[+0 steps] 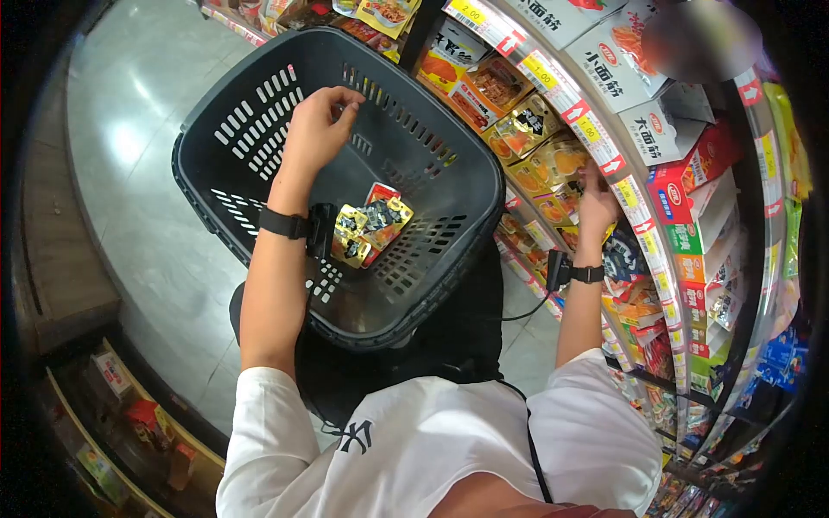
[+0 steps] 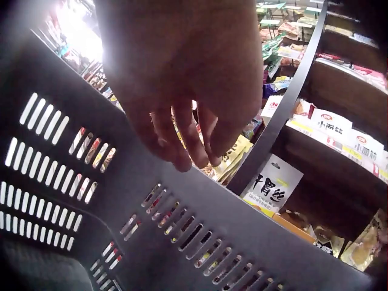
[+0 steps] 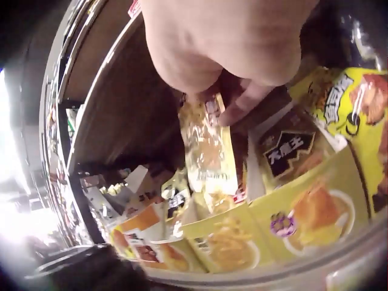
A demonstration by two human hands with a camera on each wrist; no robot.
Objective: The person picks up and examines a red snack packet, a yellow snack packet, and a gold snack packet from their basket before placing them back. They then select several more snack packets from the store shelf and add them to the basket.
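In the right wrist view my right hand [image 3: 224,45] pinches the top of a shiny yellow snack packet [image 3: 207,148]. The packet hangs upright above an open yellow display box [image 3: 224,242] on the shelf. In the head view the right hand [image 1: 596,207] reaches in under a shelf edge. Over the dark grey shopping basket [image 1: 414,304], my left hand [image 1: 324,128] hovers with loosely bent fingers and holds nothing. Several gold, black and red snack packets [image 1: 386,216] lie at the basket's bottom. The left wrist view shows the left hand [image 2: 188,79] near the basket's rim.
Beside the packet stands a box with dark-labelled packets [image 3: 288,148]. A price-tag strip [image 1: 577,112] runs along the shelf edge just above my right hand. White boxes [image 1: 604,65] fill the shelf above. Another low shelf [image 1: 129,423] stands at the lower left.
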